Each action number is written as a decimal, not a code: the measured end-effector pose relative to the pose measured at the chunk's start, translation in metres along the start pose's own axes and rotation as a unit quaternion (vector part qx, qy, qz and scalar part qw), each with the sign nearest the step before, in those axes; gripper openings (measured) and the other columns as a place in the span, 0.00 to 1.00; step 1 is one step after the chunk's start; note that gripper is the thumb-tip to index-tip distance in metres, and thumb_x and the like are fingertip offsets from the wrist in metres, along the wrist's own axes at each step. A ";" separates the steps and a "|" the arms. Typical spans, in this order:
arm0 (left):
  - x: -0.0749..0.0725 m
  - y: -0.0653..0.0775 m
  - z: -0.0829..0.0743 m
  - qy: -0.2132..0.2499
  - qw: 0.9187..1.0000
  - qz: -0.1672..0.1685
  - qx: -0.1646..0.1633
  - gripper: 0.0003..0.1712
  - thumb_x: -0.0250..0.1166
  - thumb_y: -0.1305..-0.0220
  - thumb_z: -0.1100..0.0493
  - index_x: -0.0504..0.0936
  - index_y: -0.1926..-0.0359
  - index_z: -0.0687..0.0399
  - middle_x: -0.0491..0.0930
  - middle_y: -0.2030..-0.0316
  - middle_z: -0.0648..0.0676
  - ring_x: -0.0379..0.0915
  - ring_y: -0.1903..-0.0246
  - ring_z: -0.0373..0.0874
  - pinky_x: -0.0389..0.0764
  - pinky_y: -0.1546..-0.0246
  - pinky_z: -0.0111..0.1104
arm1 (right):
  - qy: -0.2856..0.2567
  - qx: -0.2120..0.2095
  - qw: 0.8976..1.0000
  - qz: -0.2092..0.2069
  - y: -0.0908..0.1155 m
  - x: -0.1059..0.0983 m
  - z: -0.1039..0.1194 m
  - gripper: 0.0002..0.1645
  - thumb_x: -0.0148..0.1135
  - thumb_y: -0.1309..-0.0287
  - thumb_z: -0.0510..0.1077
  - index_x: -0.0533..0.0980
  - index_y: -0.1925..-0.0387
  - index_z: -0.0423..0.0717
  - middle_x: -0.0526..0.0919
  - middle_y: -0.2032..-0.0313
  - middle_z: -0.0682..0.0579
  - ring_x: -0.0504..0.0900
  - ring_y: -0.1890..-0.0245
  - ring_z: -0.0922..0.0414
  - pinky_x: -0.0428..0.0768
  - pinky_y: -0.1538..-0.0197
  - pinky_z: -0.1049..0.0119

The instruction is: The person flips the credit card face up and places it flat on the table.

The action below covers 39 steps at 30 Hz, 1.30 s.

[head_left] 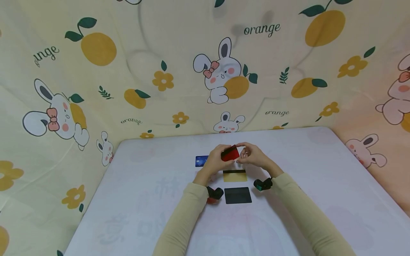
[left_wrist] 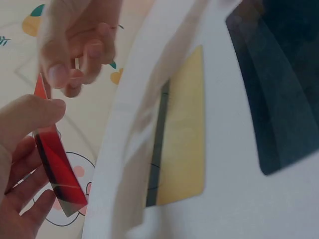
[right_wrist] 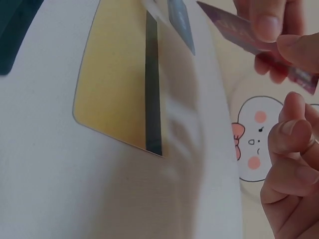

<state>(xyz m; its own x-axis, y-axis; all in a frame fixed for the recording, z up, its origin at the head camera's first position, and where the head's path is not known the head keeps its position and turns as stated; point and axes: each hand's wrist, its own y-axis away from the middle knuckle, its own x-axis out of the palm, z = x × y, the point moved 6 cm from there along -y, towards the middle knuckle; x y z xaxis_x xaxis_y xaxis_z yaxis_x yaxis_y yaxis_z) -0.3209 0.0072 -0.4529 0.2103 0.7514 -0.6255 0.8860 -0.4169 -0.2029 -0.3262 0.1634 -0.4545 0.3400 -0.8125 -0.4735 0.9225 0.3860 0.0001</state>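
In the head view a red bank card (head_left: pixel 231 154) with a dark stripe is held up, tilted, above the far part of the table. My left hand (head_left: pixel 216 161) grips it, the thumb (left_wrist: pixel 47 110) across its face and the fingers behind. At the card's other end my right hand (head_left: pixel 254 156) pinches it between thumb and index finger, its other fingers curled inward in the right wrist view. Just below both hands lies a gold card (head_left: pixel 235 177) with a black stripe. Nearer me is a dark card (head_left: pixel 238 195). A blue card (head_left: pixel 200 161), partly hidden, sits beside my left hand.
The cards lie on a white table (head_left: pixel 134 199) whose far edge meets a cloth (head_left: pixel 179 42) printed with rabbits and oranges. Dark wrist devices (head_left: pixel 263 184) sit on both wrists, and the left forearm blocks part of the tabletop.
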 end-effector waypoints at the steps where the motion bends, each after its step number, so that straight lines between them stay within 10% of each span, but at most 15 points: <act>1: -0.001 0.000 -0.001 0.003 1.000 -0.004 0.001 0.33 0.71 0.44 0.58 0.72 0.38 0.56 0.76 0.42 0.57 0.75 0.44 0.51 0.78 0.42 0.41 | -0.004 0.005 1.000 0.003 0.000 0.000 -0.001 0.38 0.70 0.52 0.34 0.66 0.38 0.35 0.75 0.73 0.51 0.70 0.78 0.63 0.72 0.73 0.72; 27: -0.007 0.002 -0.010 0.037 0.999 -0.023 0.032 0.35 0.71 0.44 0.58 0.71 0.36 0.58 0.77 0.43 0.58 0.74 0.43 0.49 0.75 0.39 0.41 | -0.130 0.055 0.988 0.056 0.000 0.023 -0.020 0.40 0.66 0.45 0.38 0.60 0.34 0.35 0.81 0.52 0.41 0.82 0.66 0.62 0.83 0.65 0.67; 39: -0.009 0.003 -0.015 0.054 0.998 -0.024 0.029 0.35 0.72 0.45 0.58 0.71 0.36 0.57 0.77 0.44 0.58 0.74 0.42 0.49 0.75 0.38 0.41 | -0.134 0.040 0.987 0.075 -0.004 0.032 -0.020 0.36 0.66 0.45 0.39 0.64 0.37 0.31 0.86 0.66 0.59 0.82 0.67 0.61 0.82 0.63 0.67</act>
<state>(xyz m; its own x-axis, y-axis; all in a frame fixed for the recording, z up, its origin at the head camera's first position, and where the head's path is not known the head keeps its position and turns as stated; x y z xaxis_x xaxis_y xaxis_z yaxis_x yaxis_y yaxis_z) -0.3140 0.0070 -0.4366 0.2144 0.8206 -0.5298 0.8716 -0.4056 -0.2754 -0.3233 0.1447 -0.4877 0.5005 -0.8390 -0.2137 0.8657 0.4842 0.1268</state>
